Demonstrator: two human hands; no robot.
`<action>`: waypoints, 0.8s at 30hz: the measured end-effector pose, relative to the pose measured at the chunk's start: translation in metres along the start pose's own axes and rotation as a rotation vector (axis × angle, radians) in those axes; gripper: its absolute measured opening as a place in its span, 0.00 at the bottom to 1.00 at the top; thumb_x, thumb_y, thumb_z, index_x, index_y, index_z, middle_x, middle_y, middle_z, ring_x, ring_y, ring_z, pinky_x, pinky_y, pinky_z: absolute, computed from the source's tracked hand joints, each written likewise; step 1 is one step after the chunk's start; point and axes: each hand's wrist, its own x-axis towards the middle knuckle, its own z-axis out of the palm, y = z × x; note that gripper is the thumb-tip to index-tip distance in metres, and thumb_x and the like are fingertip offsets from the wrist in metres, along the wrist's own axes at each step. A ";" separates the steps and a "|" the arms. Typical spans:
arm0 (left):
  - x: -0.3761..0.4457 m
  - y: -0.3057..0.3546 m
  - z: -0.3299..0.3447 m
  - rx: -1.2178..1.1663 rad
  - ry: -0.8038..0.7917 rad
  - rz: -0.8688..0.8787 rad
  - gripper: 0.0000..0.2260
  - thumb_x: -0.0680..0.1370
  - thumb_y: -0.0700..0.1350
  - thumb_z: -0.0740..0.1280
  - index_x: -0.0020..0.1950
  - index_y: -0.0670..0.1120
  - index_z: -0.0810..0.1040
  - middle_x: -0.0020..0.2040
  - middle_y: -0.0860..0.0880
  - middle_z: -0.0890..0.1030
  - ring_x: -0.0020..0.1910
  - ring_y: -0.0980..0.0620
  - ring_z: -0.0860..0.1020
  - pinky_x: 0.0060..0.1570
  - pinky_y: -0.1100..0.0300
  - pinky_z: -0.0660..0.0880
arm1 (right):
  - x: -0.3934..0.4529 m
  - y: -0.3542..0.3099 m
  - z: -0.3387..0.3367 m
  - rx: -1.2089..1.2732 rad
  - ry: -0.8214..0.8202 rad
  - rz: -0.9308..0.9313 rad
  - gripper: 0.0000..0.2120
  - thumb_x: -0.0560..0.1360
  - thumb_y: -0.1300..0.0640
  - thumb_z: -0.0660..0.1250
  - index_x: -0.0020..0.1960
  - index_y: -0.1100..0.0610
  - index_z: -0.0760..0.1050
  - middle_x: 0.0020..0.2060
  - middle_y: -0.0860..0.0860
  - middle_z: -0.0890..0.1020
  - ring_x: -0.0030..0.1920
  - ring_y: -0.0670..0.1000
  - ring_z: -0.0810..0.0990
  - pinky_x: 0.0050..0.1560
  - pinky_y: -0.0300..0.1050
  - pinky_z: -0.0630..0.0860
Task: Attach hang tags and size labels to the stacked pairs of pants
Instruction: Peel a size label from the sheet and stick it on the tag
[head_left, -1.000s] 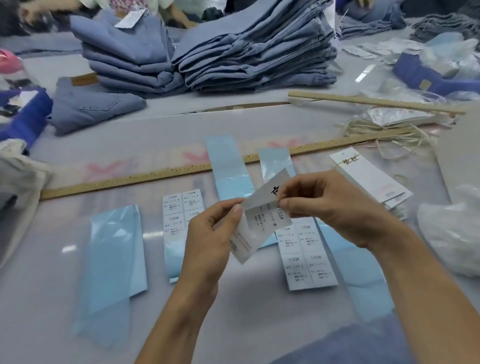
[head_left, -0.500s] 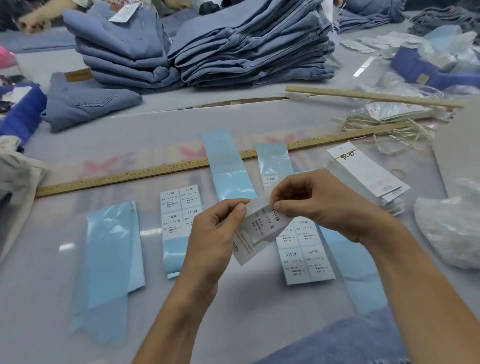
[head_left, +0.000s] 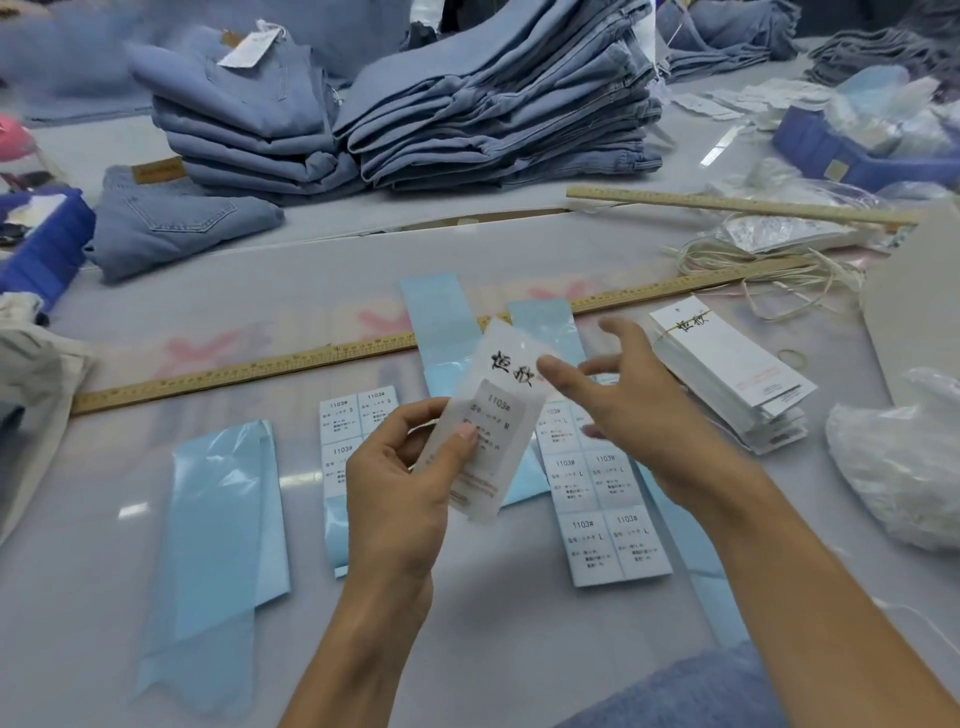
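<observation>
Left hand (head_left: 400, 483) pinches the light, stiffish hang tag (head_left: 493, 415) by its lower edge (best hold); right hand (head_left: 623, 400) hovers, fingers spread.

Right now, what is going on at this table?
A person is preparing hang tags. The left hand grips a hang tag with a size sticker already on it; the right hand hovers open beside it. Size sticker sheets lie below, a bundle of tags to the right, stacked jeans behind.
</observation>
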 end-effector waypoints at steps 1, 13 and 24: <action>0.000 0.001 0.000 -0.042 0.008 -0.020 0.07 0.76 0.44 0.75 0.51 0.53 0.82 0.46 0.51 0.88 0.47 0.51 0.85 0.41 0.58 0.79 | -0.002 0.001 0.003 0.102 -0.071 0.090 0.45 0.64 0.32 0.75 0.75 0.43 0.61 0.58 0.47 0.79 0.56 0.50 0.82 0.54 0.54 0.83; 0.005 -0.010 -0.002 0.046 0.094 0.119 0.06 0.76 0.45 0.74 0.51 0.49 0.81 0.43 0.50 0.87 0.39 0.53 0.86 0.31 0.65 0.78 | -0.013 0.003 0.040 0.138 -0.401 -0.210 0.04 0.78 0.57 0.72 0.51 0.51 0.85 0.44 0.46 0.88 0.43 0.40 0.85 0.41 0.32 0.77; -0.002 -0.033 0.008 0.499 -0.116 0.193 0.11 0.72 0.62 0.75 0.51 0.65 0.77 0.41 0.60 0.84 0.37 0.54 0.84 0.31 0.57 0.79 | -0.019 0.035 -0.080 -0.354 0.443 0.125 0.07 0.77 0.59 0.66 0.49 0.51 0.82 0.46 0.51 0.85 0.49 0.55 0.83 0.48 0.50 0.80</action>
